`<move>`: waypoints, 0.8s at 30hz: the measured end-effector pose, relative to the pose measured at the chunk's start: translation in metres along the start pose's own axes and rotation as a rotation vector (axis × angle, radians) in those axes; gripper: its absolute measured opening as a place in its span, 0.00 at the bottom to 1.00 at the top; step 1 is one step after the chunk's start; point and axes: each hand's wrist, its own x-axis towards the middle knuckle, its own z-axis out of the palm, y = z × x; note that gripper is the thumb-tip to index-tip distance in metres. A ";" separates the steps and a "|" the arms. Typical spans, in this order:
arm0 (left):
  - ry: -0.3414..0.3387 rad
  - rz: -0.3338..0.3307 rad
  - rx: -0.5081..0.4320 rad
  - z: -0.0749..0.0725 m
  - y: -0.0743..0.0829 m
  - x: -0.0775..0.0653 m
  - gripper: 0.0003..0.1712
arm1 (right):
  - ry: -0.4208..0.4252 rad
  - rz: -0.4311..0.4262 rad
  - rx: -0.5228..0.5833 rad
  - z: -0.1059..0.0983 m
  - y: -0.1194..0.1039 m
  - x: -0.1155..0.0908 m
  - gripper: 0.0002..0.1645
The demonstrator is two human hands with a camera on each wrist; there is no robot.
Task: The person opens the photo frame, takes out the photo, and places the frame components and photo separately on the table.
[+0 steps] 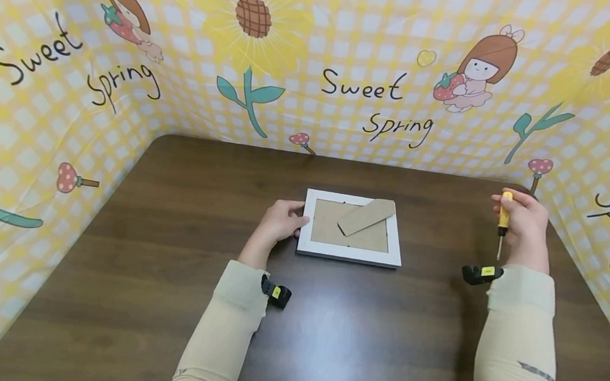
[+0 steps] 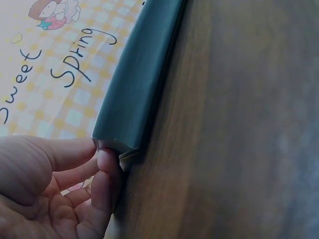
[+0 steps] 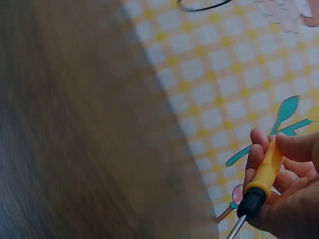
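A white picture frame (image 1: 306, 248) lies face down on the table, its brown backing board (image 1: 326, 220) showing. Its stand flap (image 1: 367, 217) slants across the board toward the upper right corner. My left hand (image 1: 281, 221) pinches the frame's left edge, thumb on top; in the left wrist view, the left hand (image 2: 65, 184) grips one end of the frame's side (image 2: 137, 84). Well to the right of the frame, my right hand (image 1: 527, 223) holds a yellow-handled screwdriver (image 1: 504, 213) above the table, shaft pointing down. The right wrist view shows its yellow and black handle (image 3: 264, 174) between thumb and fingers.
The dark brown wooden table (image 1: 153, 275) has a rounded far left corner. A yellow checked cloth (image 1: 349, 118) with printed flowers and words stands around its back and sides. Black wrist cameras (image 1: 277, 293) are strapped to both forearms.
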 end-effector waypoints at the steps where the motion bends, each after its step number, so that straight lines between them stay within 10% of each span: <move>1: 0.001 0.002 -0.001 0.000 0.001 0.000 0.28 | 0.003 0.006 -0.067 -0.001 0.000 0.003 0.09; 10: -0.001 -0.018 0.005 -0.002 0.002 0.000 0.28 | 0.030 0.152 -0.539 -0.009 0.008 0.028 0.05; 14: -0.003 -0.023 0.003 -0.001 0.002 0.000 0.28 | -0.003 0.144 -0.814 -0.014 0.015 0.032 0.19; 24: 0.000 -0.017 0.000 0.001 0.002 -0.001 0.27 | -0.004 0.099 -1.094 -0.014 0.018 0.032 0.29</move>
